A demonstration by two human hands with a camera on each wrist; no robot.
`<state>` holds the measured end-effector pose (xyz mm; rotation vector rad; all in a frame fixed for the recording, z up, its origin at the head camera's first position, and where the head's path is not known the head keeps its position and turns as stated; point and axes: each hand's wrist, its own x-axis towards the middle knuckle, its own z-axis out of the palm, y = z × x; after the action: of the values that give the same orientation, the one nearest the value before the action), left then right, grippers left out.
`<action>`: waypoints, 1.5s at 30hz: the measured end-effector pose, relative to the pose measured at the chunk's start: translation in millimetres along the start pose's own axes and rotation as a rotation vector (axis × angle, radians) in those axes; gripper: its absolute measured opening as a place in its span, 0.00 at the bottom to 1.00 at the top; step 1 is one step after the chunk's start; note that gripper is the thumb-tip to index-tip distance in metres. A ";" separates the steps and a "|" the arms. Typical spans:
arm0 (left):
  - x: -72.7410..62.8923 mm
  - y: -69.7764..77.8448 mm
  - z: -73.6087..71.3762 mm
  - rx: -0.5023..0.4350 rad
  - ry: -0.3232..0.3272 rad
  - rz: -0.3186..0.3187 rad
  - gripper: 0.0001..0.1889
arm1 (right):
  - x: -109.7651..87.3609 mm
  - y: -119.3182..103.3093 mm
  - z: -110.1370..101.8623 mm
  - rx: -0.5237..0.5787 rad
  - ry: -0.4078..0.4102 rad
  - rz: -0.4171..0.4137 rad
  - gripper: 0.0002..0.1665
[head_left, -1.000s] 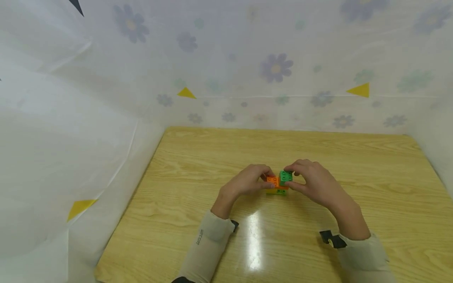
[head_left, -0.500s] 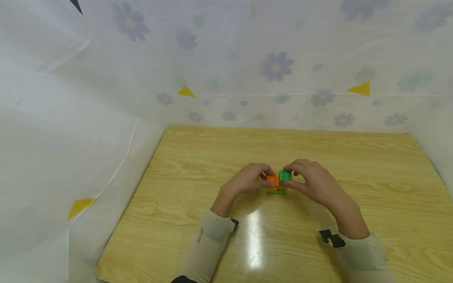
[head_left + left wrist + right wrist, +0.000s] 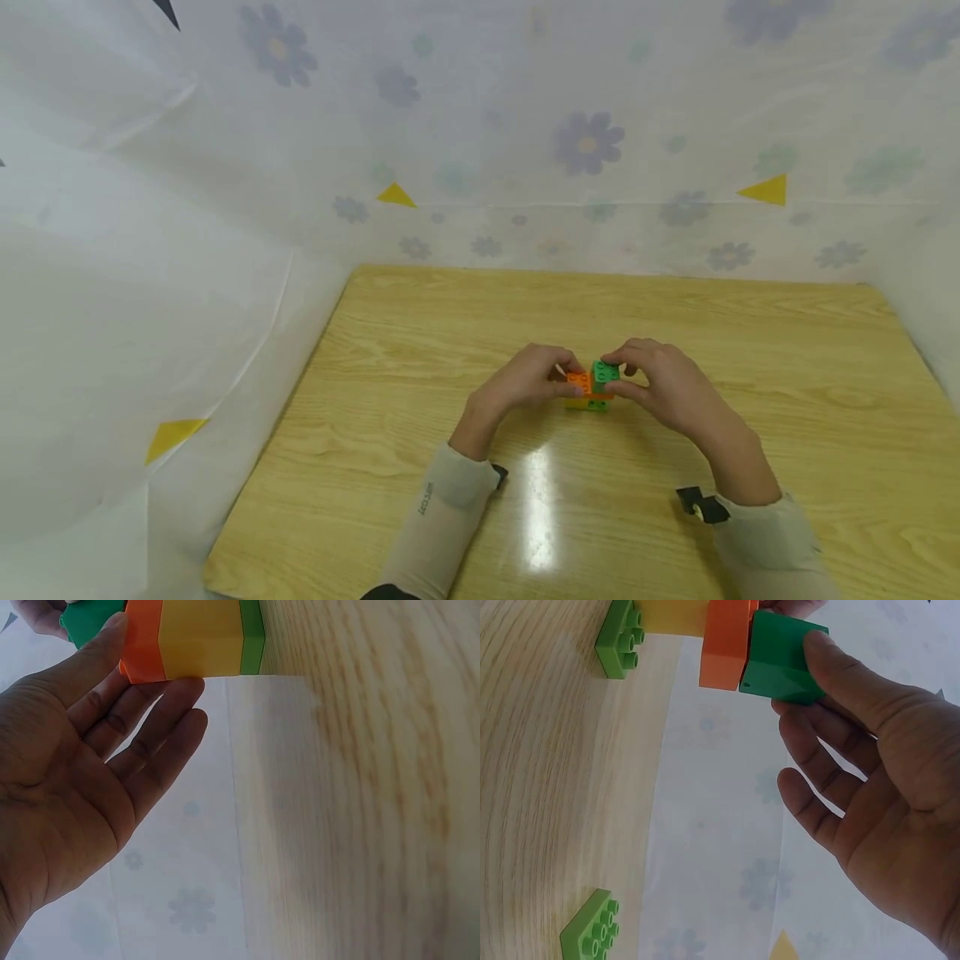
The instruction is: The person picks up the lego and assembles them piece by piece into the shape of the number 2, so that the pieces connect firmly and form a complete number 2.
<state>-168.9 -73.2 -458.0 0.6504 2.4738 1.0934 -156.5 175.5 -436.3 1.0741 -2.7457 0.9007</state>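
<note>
On the right end of the orange brick (image 3: 579, 379), which runs left-right, the right hand (image 3: 669, 383) pinches a dark green block (image 3: 604, 375); the left hand (image 3: 528, 379) grips the left end.

On the table (image 3: 337, 517), between left hand (image 3: 525, 378) and right hand (image 3: 675, 387): bottom brick (image 3: 616, 645). On its left part, second brick (image 3: 201, 637); on that, third brick (image 3: 725, 649), overhanging rightward, left hand at its left end. On its right end, top brick (image 3: 604, 377), in right hand. Farther right, loose brick (image 3: 589, 930). Behind table, sheet (image 3: 487, 92).
</note>
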 end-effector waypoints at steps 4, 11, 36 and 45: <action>-0.4 0.2 1.5 -0.017 0.006 0.009 0.09 | -0.2 -0.8 0.4 -0.017 0.009 -0.001 0.18; -2.3 1.6 0.5 -0.002 0.016 0.008 0.09 | 1.2 -6.2 1.9 -0.037 -0.021 0.070 0.20; -0.5 0.7 -1.0 0.003 0.007 0.045 0.11 | -4.1 -8.3 6.4 -0.110 0.036 0.033 0.24; 0.6 -1.3 -0.2 0.004 0.011 -0.009 0.13 | -20.9 16.1 -30.7 -0.059 0.138 0.113 0.22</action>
<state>-169.8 -73.9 -459.0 0.6349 2.4863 1.0918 -155.7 214.2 -424.3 0.8218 -2.7227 0.8651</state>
